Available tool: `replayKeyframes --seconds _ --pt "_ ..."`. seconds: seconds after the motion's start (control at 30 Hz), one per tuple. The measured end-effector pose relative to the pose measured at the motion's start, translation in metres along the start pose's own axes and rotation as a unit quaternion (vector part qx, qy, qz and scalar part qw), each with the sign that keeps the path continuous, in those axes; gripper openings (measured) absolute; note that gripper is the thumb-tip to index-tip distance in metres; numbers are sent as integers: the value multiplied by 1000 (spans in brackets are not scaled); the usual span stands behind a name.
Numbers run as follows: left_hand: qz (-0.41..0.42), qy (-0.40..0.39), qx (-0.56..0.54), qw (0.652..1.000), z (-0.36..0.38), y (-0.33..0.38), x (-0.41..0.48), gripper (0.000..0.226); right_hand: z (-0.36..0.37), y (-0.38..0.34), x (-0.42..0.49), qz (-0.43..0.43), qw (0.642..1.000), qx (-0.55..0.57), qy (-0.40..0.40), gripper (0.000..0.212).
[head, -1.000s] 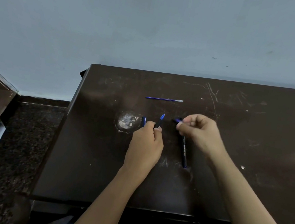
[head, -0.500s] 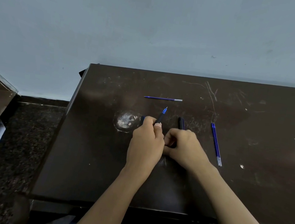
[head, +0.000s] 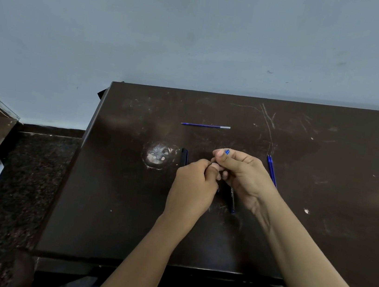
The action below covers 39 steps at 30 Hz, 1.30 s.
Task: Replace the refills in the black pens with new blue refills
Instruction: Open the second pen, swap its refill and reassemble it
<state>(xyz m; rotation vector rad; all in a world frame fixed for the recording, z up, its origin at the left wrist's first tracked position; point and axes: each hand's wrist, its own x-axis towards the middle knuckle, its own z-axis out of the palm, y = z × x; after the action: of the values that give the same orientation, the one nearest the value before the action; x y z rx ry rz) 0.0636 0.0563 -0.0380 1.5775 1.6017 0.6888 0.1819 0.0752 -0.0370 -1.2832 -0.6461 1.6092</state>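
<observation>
Gripping the black pen (head: 227, 151) takes both your hands at this moment. Your left hand (head: 192, 187) is curled in a fist round its lower barrel, and your right hand (head: 245, 175) pinches the upper end between thumb and forefinger. Only the blue nose shows, just past those fingertips (head: 218, 154). The next move turns on the pen's long axis, which runs from your left fist away from you and slightly rightward into the right pinch. Any twist or pull to open the pen should, I judge, follow that line, with the right fingers working and the left holding firm. Neither hand has to reach. Blue refills (head: 272, 172) lie just outside your right knuckles, probably two side by side, though blur makes the count uncertain. A single refill (head: 205, 125) lies crosswise well beyond your fingertips. A second black pen (head: 231, 199) rests on the table (head: 317, 234) under your right palm, and a short black piece (head: 183, 156) sits just left of your left knuckles. Half a second ago your right hand was low against the table beside the left, and the blue nose stood free above your left fingers. Now the right hand has risen and closed over it.
</observation>
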Motion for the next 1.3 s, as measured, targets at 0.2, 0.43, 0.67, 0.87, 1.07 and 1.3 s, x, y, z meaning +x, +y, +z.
replayKeyframes --seconds 0.2,0.43,0.67,0.87,1.07,1.3 --pt "-103 -73 -173 977 -3 7 2 37 -6 -1 2 -21 998 14 -51 16" --pt "-208 -209 -417 859 -14 17 4 36 -13 -8 2 -40 990 57 -122 15" --pt "-140 -131 -334 923 -3 14 4 39 -12 -6 3 -40 988 43 -140 30" --pt "-108 -39 -192 975 4 6 4 23 -13 -4 3 -16 996 28 -78 16" --pt "-85 -23 -183 979 7 6 3 29 -13 -5 3 7 993 29 -110 9" --pt "-99 -30 -207 973 6 8 4 40 -14 -4 7 1 994 62 -93 22"
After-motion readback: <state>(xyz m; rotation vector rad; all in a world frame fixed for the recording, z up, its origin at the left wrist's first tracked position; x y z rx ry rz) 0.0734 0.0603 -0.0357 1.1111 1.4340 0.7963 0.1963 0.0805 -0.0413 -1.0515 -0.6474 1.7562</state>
